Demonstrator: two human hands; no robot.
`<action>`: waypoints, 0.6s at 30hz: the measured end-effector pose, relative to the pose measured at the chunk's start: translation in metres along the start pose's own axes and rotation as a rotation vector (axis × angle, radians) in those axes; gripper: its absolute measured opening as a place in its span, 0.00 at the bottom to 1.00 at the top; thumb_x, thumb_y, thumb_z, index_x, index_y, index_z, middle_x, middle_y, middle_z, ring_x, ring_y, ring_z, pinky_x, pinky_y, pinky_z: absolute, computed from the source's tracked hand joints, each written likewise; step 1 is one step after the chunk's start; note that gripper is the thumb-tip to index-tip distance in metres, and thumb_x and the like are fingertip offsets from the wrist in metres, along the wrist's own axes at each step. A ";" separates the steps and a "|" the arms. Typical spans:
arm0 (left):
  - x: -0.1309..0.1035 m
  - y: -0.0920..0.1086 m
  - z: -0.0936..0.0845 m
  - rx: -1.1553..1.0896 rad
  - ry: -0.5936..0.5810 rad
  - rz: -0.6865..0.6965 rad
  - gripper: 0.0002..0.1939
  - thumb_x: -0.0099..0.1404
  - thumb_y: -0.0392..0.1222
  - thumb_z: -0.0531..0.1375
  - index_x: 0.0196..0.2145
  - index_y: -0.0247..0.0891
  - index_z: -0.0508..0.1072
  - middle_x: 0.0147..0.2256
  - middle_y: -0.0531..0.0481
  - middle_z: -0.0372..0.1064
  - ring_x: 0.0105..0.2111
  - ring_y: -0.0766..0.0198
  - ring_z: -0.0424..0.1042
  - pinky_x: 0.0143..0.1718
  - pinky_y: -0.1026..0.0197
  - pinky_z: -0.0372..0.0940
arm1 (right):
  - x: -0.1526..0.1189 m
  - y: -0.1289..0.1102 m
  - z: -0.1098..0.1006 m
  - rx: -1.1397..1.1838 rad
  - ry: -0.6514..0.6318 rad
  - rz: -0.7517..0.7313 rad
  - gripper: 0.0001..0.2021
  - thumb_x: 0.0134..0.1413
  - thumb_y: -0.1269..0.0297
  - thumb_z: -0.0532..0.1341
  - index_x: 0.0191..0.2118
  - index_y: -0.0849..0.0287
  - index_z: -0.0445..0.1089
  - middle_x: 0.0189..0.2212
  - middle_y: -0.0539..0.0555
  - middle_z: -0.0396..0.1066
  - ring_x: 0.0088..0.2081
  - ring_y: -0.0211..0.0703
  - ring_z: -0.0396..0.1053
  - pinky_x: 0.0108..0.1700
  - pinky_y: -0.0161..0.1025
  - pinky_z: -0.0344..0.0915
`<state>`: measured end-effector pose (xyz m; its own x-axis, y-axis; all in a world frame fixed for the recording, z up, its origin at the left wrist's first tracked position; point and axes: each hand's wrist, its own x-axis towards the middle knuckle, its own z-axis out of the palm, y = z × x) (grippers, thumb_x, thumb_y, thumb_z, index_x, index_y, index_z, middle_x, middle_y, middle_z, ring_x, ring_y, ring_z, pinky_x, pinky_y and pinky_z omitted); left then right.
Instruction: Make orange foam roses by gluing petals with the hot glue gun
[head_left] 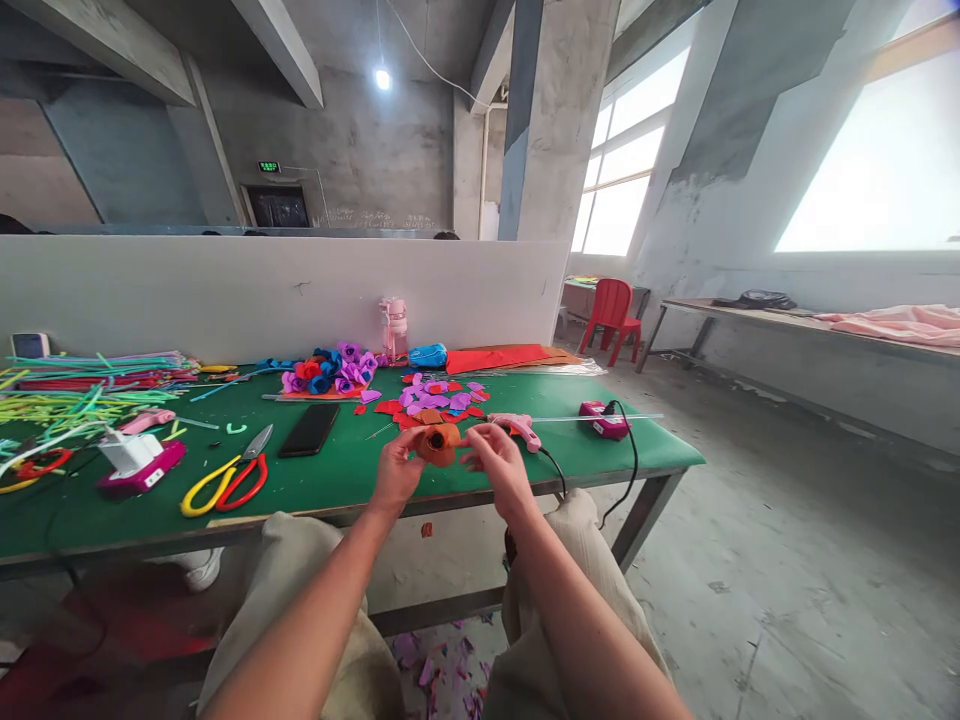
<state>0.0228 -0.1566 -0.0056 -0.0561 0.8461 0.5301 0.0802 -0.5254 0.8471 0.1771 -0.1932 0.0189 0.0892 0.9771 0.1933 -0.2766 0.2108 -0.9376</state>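
Note:
An orange-brown paper flower (439,446) with a dark centre is held up over the near edge of the green table (360,480). My left hand (397,470) pinches its left side. At the flower's right edge is my right hand (496,460), fingers curled with the fingertips close to a petal; whether they grip it is too small to make out. Just behind the right hand lies a pink glue gun (517,428) with a clear glue stick in its back. Purple and red paper petals (435,397) are scattered beyond the flower.
Scissors (229,485), a black phone (309,430) and a magenta power strip (142,470) lie to the left. Finished paper flowers (330,370), a pink bottle (394,328) and red paper sheets (495,358) line the back. Another magenta socket block (604,420) sits right, its cable hanging down.

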 end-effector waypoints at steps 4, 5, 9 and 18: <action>-0.001 0.002 -0.001 0.073 -0.074 0.032 0.19 0.46 0.29 0.58 0.35 0.41 0.78 0.36 0.51 0.75 0.39 0.60 0.72 0.45 0.59 0.63 | 0.004 -0.008 -0.010 -0.174 0.079 -0.278 0.12 0.49 0.53 0.62 0.28 0.57 0.70 0.28 0.50 0.70 0.28 0.37 0.63 0.31 0.36 0.61; -0.001 0.003 -0.001 0.086 -0.087 0.041 0.18 0.46 0.29 0.58 0.35 0.41 0.78 0.36 0.51 0.75 0.39 0.60 0.71 0.45 0.59 0.63 | 0.003 -0.008 -0.010 -0.201 0.048 -0.288 0.12 0.50 0.53 0.61 0.28 0.57 0.71 0.27 0.50 0.70 0.28 0.38 0.63 0.31 0.36 0.60; -0.003 0.007 0.000 0.095 -0.111 0.053 0.18 0.46 0.29 0.58 0.35 0.42 0.78 0.35 0.51 0.75 0.38 0.60 0.71 0.45 0.60 0.63 | 0.000 -0.005 -0.006 -0.269 -0.026 -0.317 0.11 0.53 0.55 0.59 0.32 0.56 0.74 0.29 0.52 0.71 0.31 0.42 0.65 0.34 0.38 0.61; -0.004 0.006 0.001 0.114 -0.155 0.012 0.17 0.47 0.31 0.60 0.36 0.41 0.79 0.35 0.50 0.76 0.37 0.59 0.71 0.44 0.60 0.63 | -0.002 -0.004 0.001 -0.207 -0.077 -0.245 0.12 0.52 0.54 0.59 0.33 0.56 0.73 0.28 0.51 0.71 0.29 0.40 0.64 0.33 0.37 0.62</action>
<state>0.0240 -0.1632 -0.0022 0.0990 0.8481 0.5205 0.1924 -0.5295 0.8262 0.1773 -0.1964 0.0225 0.0538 0.8992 0.4342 -0.0547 0.4369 -0.8979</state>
